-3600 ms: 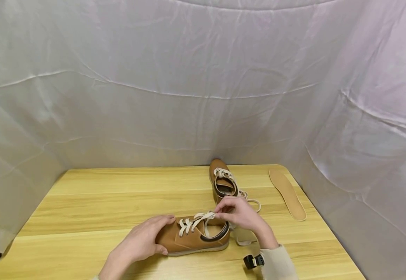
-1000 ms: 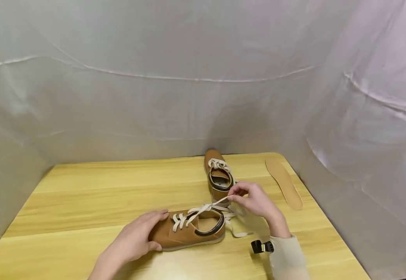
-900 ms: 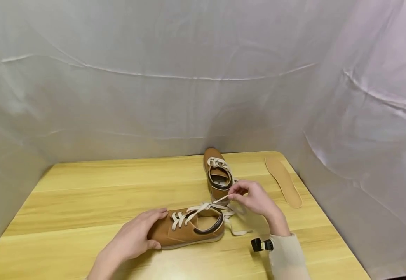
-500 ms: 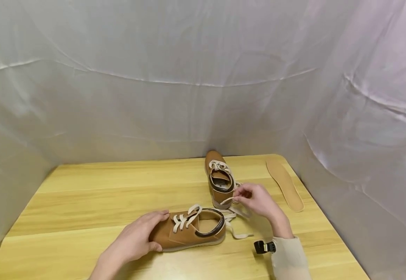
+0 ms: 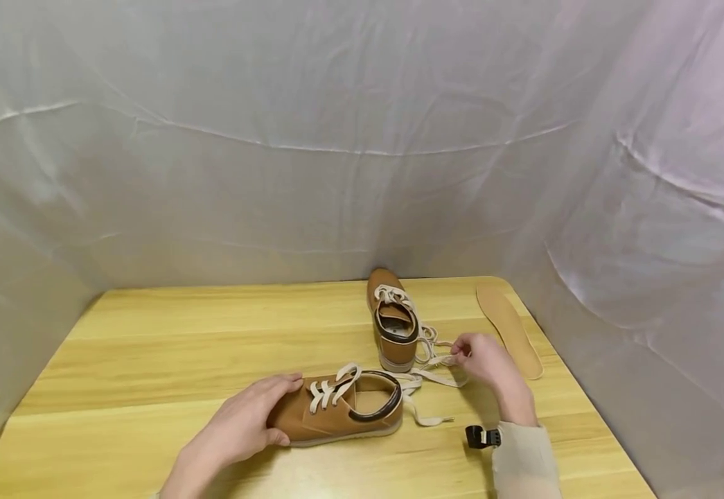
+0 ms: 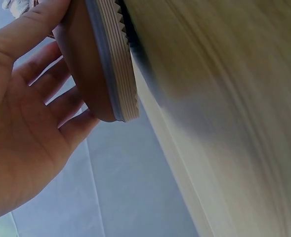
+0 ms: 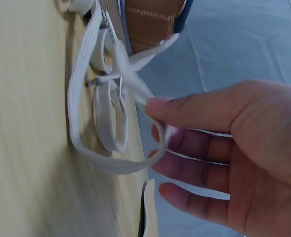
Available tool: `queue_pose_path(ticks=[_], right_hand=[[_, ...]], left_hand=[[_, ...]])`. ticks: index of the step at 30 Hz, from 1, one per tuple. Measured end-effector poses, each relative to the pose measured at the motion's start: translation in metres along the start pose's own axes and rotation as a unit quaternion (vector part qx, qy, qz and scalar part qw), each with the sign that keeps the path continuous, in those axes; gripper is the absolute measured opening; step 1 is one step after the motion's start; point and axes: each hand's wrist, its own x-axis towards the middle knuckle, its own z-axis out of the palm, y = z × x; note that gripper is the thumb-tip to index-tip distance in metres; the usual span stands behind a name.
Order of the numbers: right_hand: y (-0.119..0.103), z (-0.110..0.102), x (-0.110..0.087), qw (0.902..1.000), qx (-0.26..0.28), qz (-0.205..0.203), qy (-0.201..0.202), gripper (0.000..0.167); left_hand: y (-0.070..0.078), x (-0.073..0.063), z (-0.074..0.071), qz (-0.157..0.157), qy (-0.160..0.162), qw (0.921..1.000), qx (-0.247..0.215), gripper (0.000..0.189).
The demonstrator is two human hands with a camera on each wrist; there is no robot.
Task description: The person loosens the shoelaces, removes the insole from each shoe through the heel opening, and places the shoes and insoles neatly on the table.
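A brown leather shoe [image 5: 302, 419] lies sideways on the table, toe to the left, with cream lace through its eyelets. My left hand [image 5: 246, 419] holds its toe, fingers over the far side and thumb on the near side; the left wrist view shows the toe and ridged sole [image 6: 120, 64] up close. Right of the shoe's heel, my right hand [image 5: 486, 360] pinches a cream shoelace [image 7: 110, 165] between thumb and index finger. The lace hangs in a loop in the right wrist view, and its other fingers are loosely curled.
Behind stands a second brown shoe [image 5: 399, 351], toe away, its lace [image 5: 427, 339] coiled at its right side. A tan insole [image 5: 511, 333] lies near the right table edge. A loose lace end [image 5: 430, 420] lies right of the front shoe. Grey cloth [image 5: 274, 194] hangs around the table.
My right hand has moved right with the lace, which came out of the crossing over the front shoe's opening and now trails by the second shoe. My left hand stays on the toe.
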Motion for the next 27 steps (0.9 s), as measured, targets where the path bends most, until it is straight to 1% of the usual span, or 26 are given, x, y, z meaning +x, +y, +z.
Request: queue_pose_path(ticks=[2, 4, 7, 10, 12, 15, 20, 24, 27], right_hand=[[0.001, -0.002, 0.000, 1.0000, -0.001, 0.004, 0.007, 0.011], [0.000, -0.003, 0.001, 0.9998, 0.004, -0.006, 0.017, 0.012], [-0.007, -0.003, 0.003, 0.9976, 0.026, -0.050, 0.041, 0.011], [-0.020, -0.002, 0.003, 0.9913, 0.063, -0.097, 0.062, 0.011], [-0.030, 0.000, 0.002, 0.9860, 0.088, -0.124, 0.068, 0.012], [-0.045, 0.004, 0.000, 0.9782, 0.124, -0.157, 0.057, 0.014], [-0.067, 0.017, 0.000, 0.9648, 0.160, -0.208, 0.013, 0.015], [-0.085, 0.033, 0.001, 0.9546, 0.169, -0.245, -0.010, 0.016], [-0.097, 0.043, 0.001, 0.9524, 0.165, -0.255, -0.022, 0.017]], left_hand=[[-0.001, 0.001, -0.001, 0.001, 0.001, 1.0000, 0.002, 0.089], [-0.001, 0.001, -0.001, 0.003, 0.001, 1.0000, 0.004, 0.089], [-0.001, 0.001, 0.000, 0.005, -0.001, 1.0000, 0.003, 0.089], [-0.001, 0.001, 0.001, 0.004, -0.002, 1.0000, 0.001, 0.089], [-0.002, 0.001, 0.002, 0.005, -0.002, 1.0000, 0.003, 0.089], [-0.003, 0.001, 0.003, 0.008, -0.001, 0.9999, 0.007, 0.089], [-0.003, 0.000, 0.004, 0.012, 0.000, 0.9999, 0.007, 0.087], [-0.003, 0.000, 0.003, 0.011, 0.003, 0.9999, 0.008, 0.087], [-0.002, 0.000, 0.001, 0.011, 0.003, 0.9999, 0.008, 0.087]])
